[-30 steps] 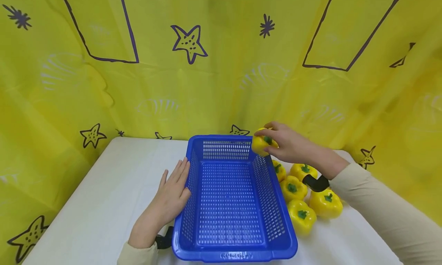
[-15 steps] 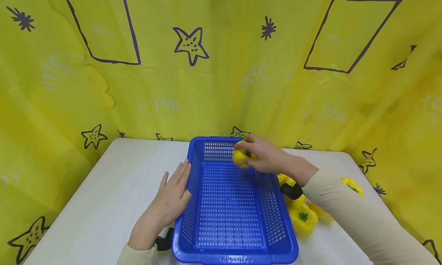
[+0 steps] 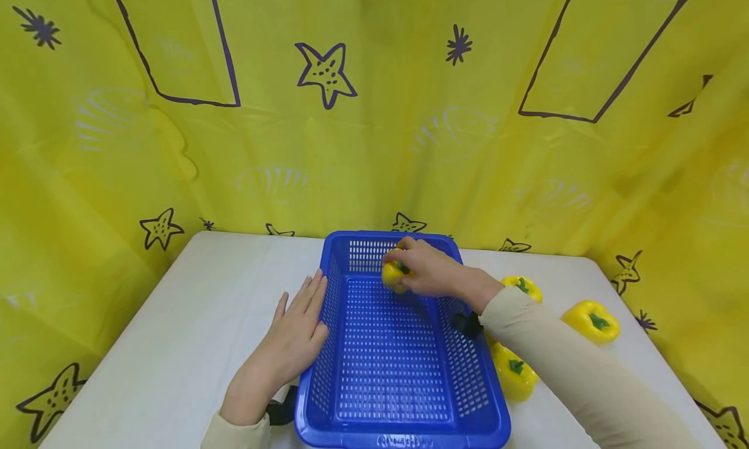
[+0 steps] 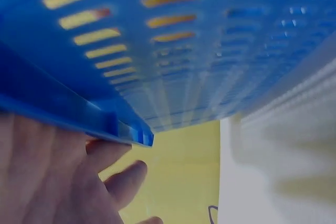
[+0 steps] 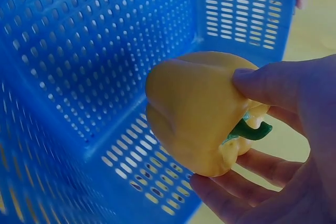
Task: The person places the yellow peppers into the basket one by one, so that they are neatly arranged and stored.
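A yellow bell pepper (image 3: 393,277) with a green stem is held by my right hand (image 3: 430,267) inside the far end of the blue plastic basket (image 3: 404,436). In the right wrist view the thumb and fingers grip the bell pepper (image 5: 194,108) around its stem end, and the perforated basket floor lies beyond it. My left hand (image 3: 292,338) rests against the basket's left rim with its fingers straight. The left wrist view shows that hand (image 4: 58,177) under the rim, beside the slotted wall (image 4: 184,72).
On the white table (image 3: 175,332), right of the basket, lie several more bell peppers, among them a far one (image 3: 592,321) and a near one (image 3: 515,374). My right sleeve (image 3: 562,351) hides part of that group. A yellow patterned curtain (image 3: 374,143) hangs behind the table.
My right hand has carried the bell pepper leftward from above the basket's right rim and down into its far end. The left hand has stayed at the left rim.
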Available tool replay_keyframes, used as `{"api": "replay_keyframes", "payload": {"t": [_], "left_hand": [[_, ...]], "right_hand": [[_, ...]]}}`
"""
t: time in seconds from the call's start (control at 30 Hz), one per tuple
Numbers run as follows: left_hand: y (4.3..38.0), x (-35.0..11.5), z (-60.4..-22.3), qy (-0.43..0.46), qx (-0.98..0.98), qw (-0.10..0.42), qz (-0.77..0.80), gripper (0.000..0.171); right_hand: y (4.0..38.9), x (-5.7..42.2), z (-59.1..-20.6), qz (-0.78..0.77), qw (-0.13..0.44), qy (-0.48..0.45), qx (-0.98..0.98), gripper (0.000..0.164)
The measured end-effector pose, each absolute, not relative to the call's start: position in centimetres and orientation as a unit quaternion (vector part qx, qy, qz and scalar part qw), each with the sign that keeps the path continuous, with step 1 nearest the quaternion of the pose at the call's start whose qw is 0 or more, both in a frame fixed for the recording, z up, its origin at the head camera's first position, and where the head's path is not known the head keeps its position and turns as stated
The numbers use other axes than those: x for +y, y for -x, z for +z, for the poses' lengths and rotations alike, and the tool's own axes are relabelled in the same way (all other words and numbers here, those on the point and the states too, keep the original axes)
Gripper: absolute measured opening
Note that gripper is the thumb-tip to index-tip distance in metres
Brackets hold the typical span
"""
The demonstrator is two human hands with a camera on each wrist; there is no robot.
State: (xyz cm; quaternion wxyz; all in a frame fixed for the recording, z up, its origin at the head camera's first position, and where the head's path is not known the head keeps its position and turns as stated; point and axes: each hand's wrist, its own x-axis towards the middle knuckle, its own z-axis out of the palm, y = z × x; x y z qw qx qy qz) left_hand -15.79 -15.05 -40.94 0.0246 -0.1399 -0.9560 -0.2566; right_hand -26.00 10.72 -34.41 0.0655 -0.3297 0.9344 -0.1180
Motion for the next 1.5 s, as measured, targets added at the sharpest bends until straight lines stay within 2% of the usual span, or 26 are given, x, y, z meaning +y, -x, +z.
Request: {"api": "replay_keyframes", "payload": {"t": [0.23,0.53,0.93,1.17,1.5], "left_hand": [[15.7,-14.6,-40.8,0.136,-0.959,0.024,-0.249,0.078],[15.5,-14.4,-40.8,0.13,-0.961,-0.001,-0.242,0.086],[15.8,-14.7,-40.7,0.152,-0.956,-0.015,-0.249,0.091],[15.8,-14.6,-40.5,0.156,-0.953,-0.014,-0.26,0.089],[15.6,-14.5,-40.7,0.142,-0.955,-0.001,-0.259,0.08]], "right_hand": [[26.4,10.1,-35.6,-0.116,0.068,0.321,0.937,0.042],[26.8,9.3,-36.2,-0.11,0.06,0.321,0.939,0.041],[27.1,8.8,-36.7,-0.101,0.073,0.294,0.948,0.051],[27.3,9.0,-36.6,-0.115,0.086,0.279,0.949,0.063],[27.3,10.6,-35.1,-0.128,0.079,0.273,0.95,0.06]]}}
